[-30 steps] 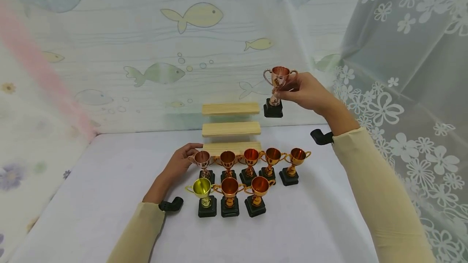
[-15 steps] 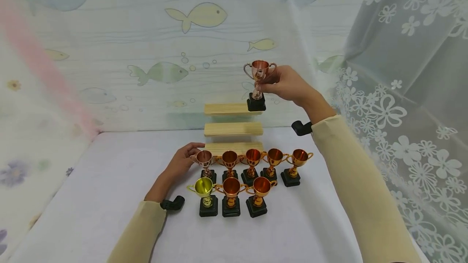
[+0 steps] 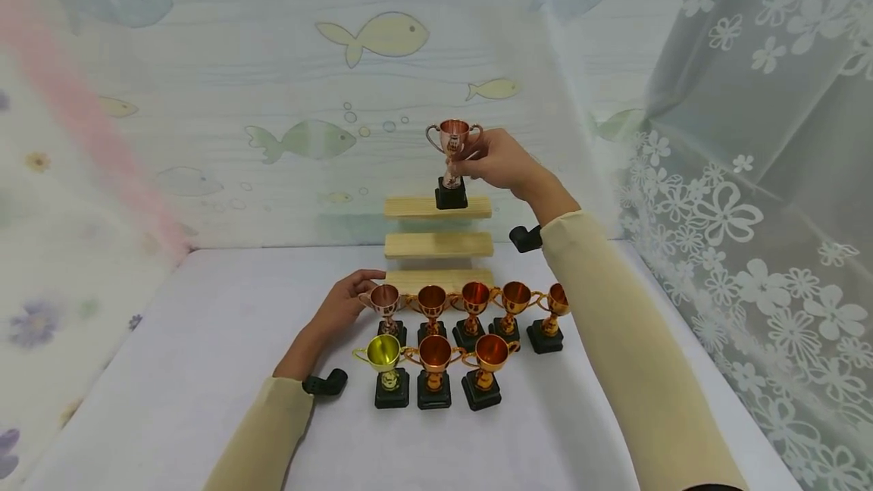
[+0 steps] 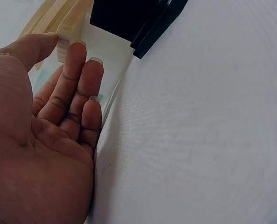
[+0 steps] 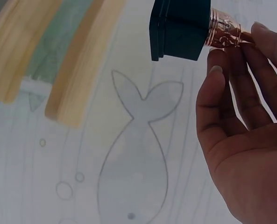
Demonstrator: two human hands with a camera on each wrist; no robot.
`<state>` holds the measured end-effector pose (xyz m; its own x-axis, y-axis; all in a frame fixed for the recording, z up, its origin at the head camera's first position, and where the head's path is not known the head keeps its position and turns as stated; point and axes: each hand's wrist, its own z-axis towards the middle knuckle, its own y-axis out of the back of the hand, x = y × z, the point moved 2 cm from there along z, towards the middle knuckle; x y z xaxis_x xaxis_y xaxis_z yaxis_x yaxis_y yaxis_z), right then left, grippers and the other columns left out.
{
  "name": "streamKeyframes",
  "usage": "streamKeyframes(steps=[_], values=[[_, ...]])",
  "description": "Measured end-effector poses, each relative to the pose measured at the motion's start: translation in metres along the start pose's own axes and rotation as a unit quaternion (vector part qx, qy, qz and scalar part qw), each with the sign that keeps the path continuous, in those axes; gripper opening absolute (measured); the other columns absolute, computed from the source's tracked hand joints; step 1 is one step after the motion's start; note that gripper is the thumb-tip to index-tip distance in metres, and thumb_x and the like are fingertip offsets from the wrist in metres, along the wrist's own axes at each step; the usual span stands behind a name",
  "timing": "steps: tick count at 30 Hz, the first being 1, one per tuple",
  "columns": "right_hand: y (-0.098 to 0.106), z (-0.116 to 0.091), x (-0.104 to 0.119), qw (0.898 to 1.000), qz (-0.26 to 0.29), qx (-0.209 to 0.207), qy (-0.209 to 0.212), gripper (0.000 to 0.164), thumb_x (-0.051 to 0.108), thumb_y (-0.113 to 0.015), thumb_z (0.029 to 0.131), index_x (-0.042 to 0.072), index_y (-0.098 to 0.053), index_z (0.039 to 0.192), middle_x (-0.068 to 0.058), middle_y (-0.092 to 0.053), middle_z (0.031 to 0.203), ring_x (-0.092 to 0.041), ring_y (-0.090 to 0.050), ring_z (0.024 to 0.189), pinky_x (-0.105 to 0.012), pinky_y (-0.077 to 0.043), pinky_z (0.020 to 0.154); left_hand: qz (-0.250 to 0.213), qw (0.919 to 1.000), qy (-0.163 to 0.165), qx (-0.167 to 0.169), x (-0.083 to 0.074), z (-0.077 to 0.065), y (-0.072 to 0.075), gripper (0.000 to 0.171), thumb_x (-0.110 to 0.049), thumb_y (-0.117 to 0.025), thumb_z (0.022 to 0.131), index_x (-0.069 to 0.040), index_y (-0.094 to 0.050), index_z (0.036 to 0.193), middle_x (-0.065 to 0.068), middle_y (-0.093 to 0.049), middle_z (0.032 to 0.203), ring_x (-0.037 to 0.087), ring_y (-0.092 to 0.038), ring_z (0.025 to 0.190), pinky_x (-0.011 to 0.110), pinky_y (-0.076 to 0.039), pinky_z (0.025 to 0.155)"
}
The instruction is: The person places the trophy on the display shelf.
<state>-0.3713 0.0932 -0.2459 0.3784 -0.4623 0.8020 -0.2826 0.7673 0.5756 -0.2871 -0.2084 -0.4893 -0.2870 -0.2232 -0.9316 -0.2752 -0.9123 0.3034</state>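
My right hand (image 3: 503,163) pinches a small rose-gold trophy (image 3: 452,136) by its stem, just under the two-handled cup. The trophy is upright, and its black base (image 5: 182,28) overlaps the top board of a three-tier wooden rack (image 3: 439,245) in the head view. On the table, my left hand (image 3: 343,303) lies beside the rack's lowest board, fingers loosely bent. In the left wrist view its thumb (image 4: 38,46) touches the wooden board end (image 4: 69,32). Another rose-gold trophy (image 3: 385,298) stands right by the left fingers.
Two rows of trophies stand in front of the rack: orange-gold ones such as this front trophy (image 3: 435,354), and a yellow-gold one (image 3: 383,353) at front left. My right sleeve (image 3: 627,339) partly covers the rightmost trophy (image 3: 555,300). A fish-print curtain (image 3: 307,188) hangs behind.
My right hand has carried the rose-gold trophy leftward, from right of the rack to over its top board. The left hand has stayed at the rack's side.
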Motion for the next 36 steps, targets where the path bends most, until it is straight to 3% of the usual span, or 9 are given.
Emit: streamKeyframes(steps=[4, 8, 11, 17, 23, 29, 36], values=[[-0.012, 0.009, 0.003, 1.0, 0.01, 0.003, 0.003, 0.023, 0.02, -0.072, 0.091, 0.006, -0.072, 0.11, -0.009, -0.065, 0.113, -0.027, -0.059, 0.1, -0.038, -0.05, 0.084, 0.002, 0.9999, 0.011, -0.007, 0.003, 0.0, 0.0, 0.044, 0.004, -0.054, 0.094, -0.002, -0.054, 0.138, 0.014, -0.068, 0.101, 0.015, -0.061, 0.081, 0.029, -0.042, 0.068], [-0.023, 0.015, 0.004, 1.0, 0.025, -0.001, -0.003, 0.024, 0.02, -0.072, 0.091, 0.006, -0.071, 0.111, -0.009, -0.065, 0.112, -0.034, -0.057, 0.102, -0.037, -0.049, 0.08, 0.005, 0.9998, 0.016, -0.011, 0.008, 0.002, -0.001, 0.04, -0.001, -0.056, 0.098, -0.004, -0.054, 0.138, 0.013, -0.069, 0.101, 0.021, -0.053, 0.074, 0.025, -0.035, 0.056], [-0.031, 0.02, 0.002, 0.999, 0.04, -0.003, -0.018, 0.025, 0.02, -0.072, 0.092, 0.005, -0.07, 0.112, -0.01, -0.065, 0.11, -0.038, -0.056, 0.103, -0.035, -0.048, 0.077, 0.007, 0.9998, 0.018, -0.009, 0.007, 0.003, -0.001, 0.04, -0.002, -0.055, 0.1, -0.002, -0.053, 0.14, 0.015, -0.069, 0.102, 0.022, -0.053, 0.075, 0.025, -0.035, 0.056], [-0.045, 0.027, -0.001, 0.996, 0.067, -0.009, -0.049, 0.021, 0.015, -0.069, 0.093, 0.003, -0.071, 0.111, -0.01, -0.066, 0.105, -0.033, -0.054, 0.095, -0.033, -0.045, 0.074, 0.007, 0.9998, 0.016, 0.006, -0.014, -0.002, -0.001, 0.044, 0.003, -0.053, 0.095, 0.004, -0.051, 0.139, 0.014, -0.069, 0.101, 0.015, -0.063, 0.085, 0.034, -0.045, 0.074], [-0.054, 0.037, 0.0, 0.994, 0.084, -0.015, -0.067, 0.021, 0.014, -0.07, 0.093, 0.003, -0.071, 0.111, -0.01, -0.067, 0.106, -0.023, -0.055, 0.086, -0.038, -0.048, 0.08, 0.003, 1.0, 0.0, 0.008, -0.027, -0.005, -0.001, 0.041, 0.0, -0.054, 0.098, 0.009, -0.05, 0.137, 0.014, -0.068, 0.099, 0.029, -0.054, 0.073, 0.026, -0.037, 0.058], [-0.064, 0.044, -0.002, 0.99, 0.112, -0.02, -0.08, 0.02, 0.012, -0.07, 0.093, 0.001, -0.07, 0.109, -0.011, -0.065, 0.102, -0.028, -0.056, 0.086, -0.046, -0.046, 0.085, 0.006, 0.9998, 0.015, 0.007, -0.027, -0.005, -0.001, 0.045, 0.005, -0.054, 0.093, 0.005, -0.052, 0.138, 0.014, -0.069, 0.1, 0.013, -0.062, 0.083, 0.028, -0.042, 0.072], [-0.078, 0.049, -0.006, 0.987, 0.13, -0.029, -0.091, 0.019, 0.012, -0.07, 0.092, 0.0, -0.069, 0.108, -0.011, -0.065, 0.099, -0.033, -0.06, 0.09, -0.053, -0.045, 0.092, 0.006, 0.9999, 0.016, 0.003, -0.026, -0.006, -0.001, 0.045, 0.006, -0.054, 0.092, 0.004, -0.053, 0.137, 0.014, -0.069, 0.1, 0.011, -0.062, 0.084, 0.029, -0.043, 0.074]])
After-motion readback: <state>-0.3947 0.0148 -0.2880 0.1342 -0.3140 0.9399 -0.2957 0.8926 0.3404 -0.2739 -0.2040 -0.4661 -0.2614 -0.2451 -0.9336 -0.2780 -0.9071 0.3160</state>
